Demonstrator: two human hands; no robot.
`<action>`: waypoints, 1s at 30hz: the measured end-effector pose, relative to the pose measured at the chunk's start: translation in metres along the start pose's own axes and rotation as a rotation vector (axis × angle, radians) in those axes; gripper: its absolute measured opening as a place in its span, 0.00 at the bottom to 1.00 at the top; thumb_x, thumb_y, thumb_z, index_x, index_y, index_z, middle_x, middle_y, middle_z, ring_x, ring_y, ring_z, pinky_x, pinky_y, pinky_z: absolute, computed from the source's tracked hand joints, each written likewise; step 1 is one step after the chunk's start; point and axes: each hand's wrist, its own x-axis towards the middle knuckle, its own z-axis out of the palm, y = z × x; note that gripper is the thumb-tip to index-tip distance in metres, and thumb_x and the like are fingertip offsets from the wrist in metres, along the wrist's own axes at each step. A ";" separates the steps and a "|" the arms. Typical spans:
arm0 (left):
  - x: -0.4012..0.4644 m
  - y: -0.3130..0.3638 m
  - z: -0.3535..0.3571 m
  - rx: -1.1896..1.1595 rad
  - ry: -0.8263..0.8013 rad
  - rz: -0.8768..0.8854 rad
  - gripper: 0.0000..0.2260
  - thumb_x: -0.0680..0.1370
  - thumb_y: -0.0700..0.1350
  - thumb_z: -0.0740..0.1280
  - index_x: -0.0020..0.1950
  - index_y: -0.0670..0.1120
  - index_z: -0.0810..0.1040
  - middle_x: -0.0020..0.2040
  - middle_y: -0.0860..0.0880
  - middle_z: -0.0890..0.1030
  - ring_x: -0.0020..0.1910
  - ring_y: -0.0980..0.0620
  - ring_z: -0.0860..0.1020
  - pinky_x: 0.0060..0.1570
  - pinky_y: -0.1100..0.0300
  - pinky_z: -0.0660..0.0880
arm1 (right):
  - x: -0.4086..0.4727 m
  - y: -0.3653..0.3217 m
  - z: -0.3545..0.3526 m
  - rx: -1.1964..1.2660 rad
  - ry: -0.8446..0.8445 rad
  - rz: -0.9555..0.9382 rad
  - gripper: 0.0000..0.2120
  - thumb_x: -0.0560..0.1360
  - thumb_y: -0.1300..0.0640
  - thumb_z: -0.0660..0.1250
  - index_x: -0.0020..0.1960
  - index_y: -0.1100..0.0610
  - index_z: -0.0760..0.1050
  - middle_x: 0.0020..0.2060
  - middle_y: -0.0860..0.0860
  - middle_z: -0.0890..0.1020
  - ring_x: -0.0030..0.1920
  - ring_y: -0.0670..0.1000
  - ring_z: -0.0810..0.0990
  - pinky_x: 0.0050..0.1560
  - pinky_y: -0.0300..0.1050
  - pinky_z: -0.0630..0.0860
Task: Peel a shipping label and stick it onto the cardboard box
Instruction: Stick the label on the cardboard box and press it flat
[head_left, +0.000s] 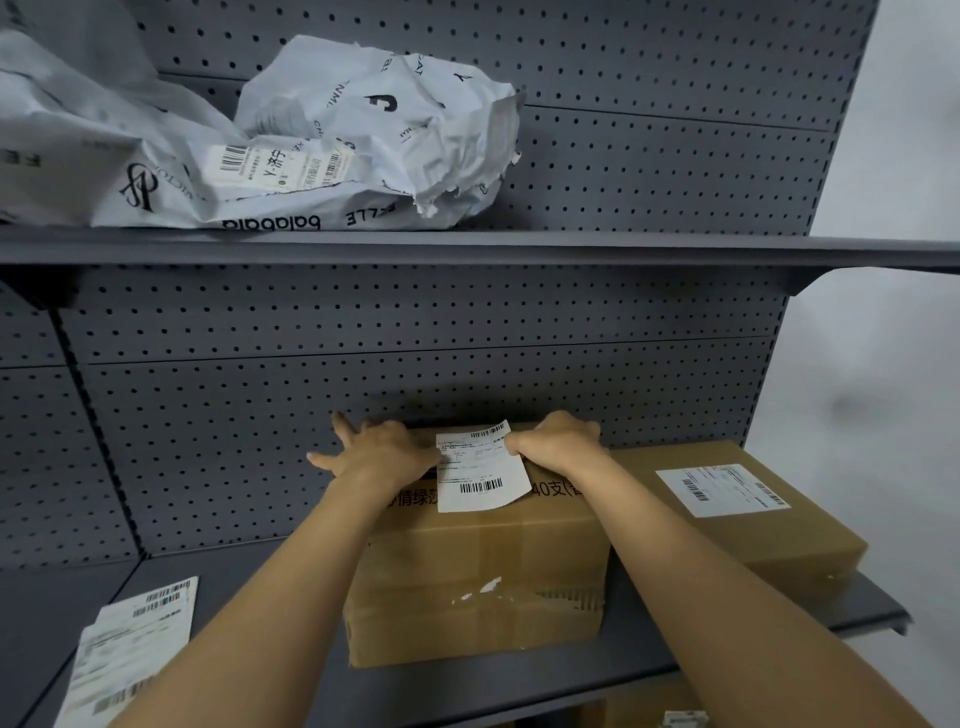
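Here, 2 hands (467, 449) press 1 label (480, 470) onto 1 box (478, 582).

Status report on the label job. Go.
Left hand flat on cardboard box, fingers spread. Right hand pinching shipping label edge, lower corner not stuck down. Nothing in the way.

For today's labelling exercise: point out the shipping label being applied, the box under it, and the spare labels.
shipping label (480, 470): head view, its centre.
cardboard box (478, 551): head view, front face.
spare labels (132, 644): head view, top sheet.
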 end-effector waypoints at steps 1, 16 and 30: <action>0.000 -0.001 0.000 -0.006 0.001 0.006 0.26 0.76 0.67 0.67 0.70 0.56 0.79 0.82 0.44 0.61 0.83 0.36 0.39 0.74 0.23 0.47 | 0.000 0.000 0.000 -0.008 0.002 -0.003 0.18 0.71 0.45 0.69 0.54 0.55 0.79 0.52 0.54 0.73 0.70 0.60 0.64 0.67 0.58 0.69; -0.006 0.008 0.019 0.111 0.091 0.368 0.29 0.81 0.68 0.54 0.80 0.60 0.65 0.83 0.50 0.64 0.84 0.40 0.44 0.80 0.36 0.42 | -0.001 0.000 0.000 -0.171 0.020 -0.041 0.17 0.69 0.42 0.68 0.48 0.55 0.80 0.60 0.55 0.79 0.71 0.60 0.64 0.66 0.56 0.70; -0.008 0.005 0.017 0.157 -0.009 0.362 0.29 0.83 0.66 0.50 0.82 0.56 0.61 0.85 0.50 0.58 0.85 0.42 0.43 0.81 0.36 0.42 | 0.000 0.009 -0.008 -0.320 0.061 -0.157 0.19 0.71 0.43 0.68 0.54 0.55 0.82 0.60 0.51 0.82 0.64 0.57 0.76 0.61 0.55 0.75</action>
